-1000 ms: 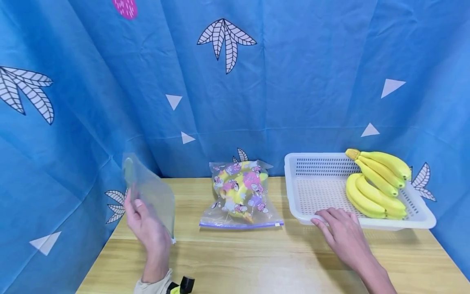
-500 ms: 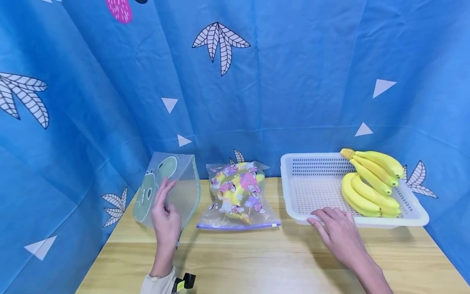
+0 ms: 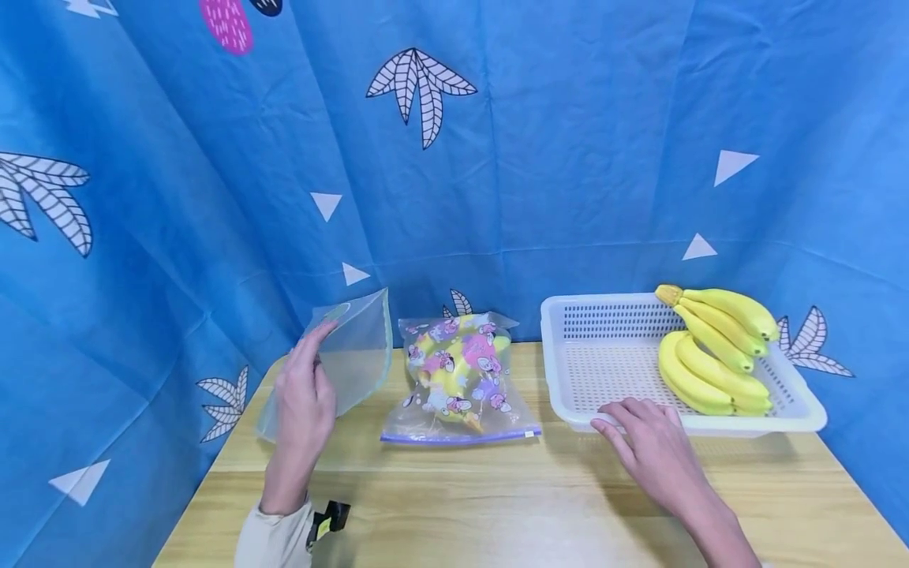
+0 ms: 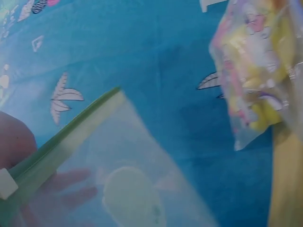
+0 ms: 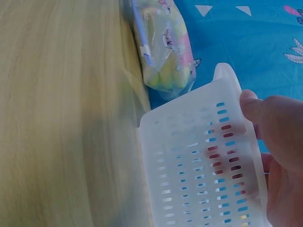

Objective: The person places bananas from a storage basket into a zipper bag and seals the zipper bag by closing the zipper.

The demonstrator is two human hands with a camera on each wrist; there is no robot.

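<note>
My left hand (image 3: 305, 402) holds an upright, see-through zip bag (image 3: 362, 355) with a green edge and pale green print. In the left wrist view the thumb (image 4: 16, 142) is on the near side of its green zip strip (image 4: 71, 127), and fingers show blurred through the plastic. My right hand (image 3: 649, 450) grips the front rim of a white perforated basket (image 3: 770, 426); the thumb lies outside and the fingers reach over the edge. Inside the basket's right half are two bunches of yellow bananas (image 3: 710, 375).
Between the hands, a patterned zip bag (image 3: 461, 379) with yellow fruit inside and a purple zip lies on the wooden table (image 3: 483, 505). A blue printed curtain (image 3: 568, 158) hangs behind the table and along both sides.
The left hand has swung the green-edged bag rightward and turned it, so its printed face now points mostly away. The right hand stays on the basket rim. The view has shifted slightly.
</note>
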